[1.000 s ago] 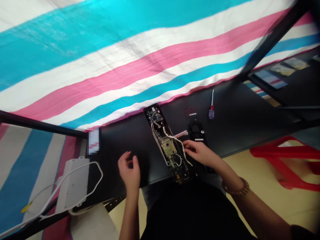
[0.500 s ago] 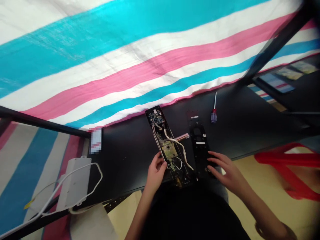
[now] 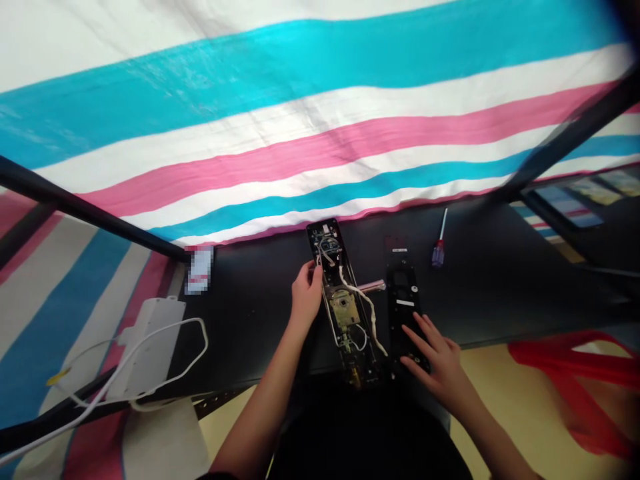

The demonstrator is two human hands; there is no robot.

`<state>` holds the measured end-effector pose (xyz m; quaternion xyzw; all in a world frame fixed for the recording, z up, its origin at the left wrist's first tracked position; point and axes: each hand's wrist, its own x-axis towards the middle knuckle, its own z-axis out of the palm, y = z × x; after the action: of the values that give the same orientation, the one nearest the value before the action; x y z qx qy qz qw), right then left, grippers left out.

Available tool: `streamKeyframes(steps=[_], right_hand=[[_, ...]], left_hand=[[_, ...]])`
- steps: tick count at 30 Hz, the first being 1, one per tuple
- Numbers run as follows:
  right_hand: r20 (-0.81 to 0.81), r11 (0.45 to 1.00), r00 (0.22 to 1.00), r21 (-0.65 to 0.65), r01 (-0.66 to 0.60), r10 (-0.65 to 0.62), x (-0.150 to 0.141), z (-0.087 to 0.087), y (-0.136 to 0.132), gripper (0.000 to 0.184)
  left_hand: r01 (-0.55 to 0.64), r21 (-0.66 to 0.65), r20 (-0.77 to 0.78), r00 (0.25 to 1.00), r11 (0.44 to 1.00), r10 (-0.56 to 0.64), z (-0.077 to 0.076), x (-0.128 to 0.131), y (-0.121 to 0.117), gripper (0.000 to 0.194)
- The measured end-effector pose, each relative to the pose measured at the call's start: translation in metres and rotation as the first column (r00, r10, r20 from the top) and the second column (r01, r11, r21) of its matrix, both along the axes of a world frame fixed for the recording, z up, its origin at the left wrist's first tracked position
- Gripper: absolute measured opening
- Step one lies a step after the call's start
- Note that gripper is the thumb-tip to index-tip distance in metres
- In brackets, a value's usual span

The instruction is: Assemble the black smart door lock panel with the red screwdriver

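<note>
Lock panel [image 3: 345, 300] on table [image 3: 250, 327], with plate [image 3: 403, 313] to its right and screwdriver [image 3: 439, 240] behind and right of the plate. Box [image 3: 147, 347] well left of the panel.

Two bare forearms [image 3: 260, 413] rise from the lower edge of the frame, ending in a slim left hand [image 3: 305, 298] and a slim right hand [image 3: 435, 363], both with long, narrow fingers. Across the bottom centre sits a black garment [image 3: 370, 433] – plain dark cloth, its folds hard to read – and what looks like a dark sleeve edge [image 3: 213, 476] just shows at the lower left.

Left hand [image 3: 306, 298] higher along lock panel [image 3: 331, 252]
</note>
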<state>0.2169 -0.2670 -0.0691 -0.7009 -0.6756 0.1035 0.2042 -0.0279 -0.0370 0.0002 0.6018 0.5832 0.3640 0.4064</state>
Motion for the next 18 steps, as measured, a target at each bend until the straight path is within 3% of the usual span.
streamKeyframes(steps=[4, 9, 18], right_hand=[[0.040, 0.999, 0.998, 0.001, -0.042, 0.042, 0.001, 0.003, 0.004, 0.053], [0.097, 0.999, 0.995, -0.011, -0.030, 0.031, 0.000, 0.004, 0.009, 0.052], [0.064, 0.993, 0.998, 0.117, -0.024, 0.016, -0.002, 0.001, 0.018, 0.045]], left_hand=[[0.010, 0.007, 0.064, 0.998, 1.000, -0.011, -0.005, 0.003, 0.008, 0.037], [-0.019, -0.023, 0.160, 0.987, 1.000, 0.022, -0.012, 0.008, 0.002, 0.043], [-0.019, -0.083, 0.275, 0.960, 0.996, 0.042, -0.021, 0.000, -0.042, 0.041]])
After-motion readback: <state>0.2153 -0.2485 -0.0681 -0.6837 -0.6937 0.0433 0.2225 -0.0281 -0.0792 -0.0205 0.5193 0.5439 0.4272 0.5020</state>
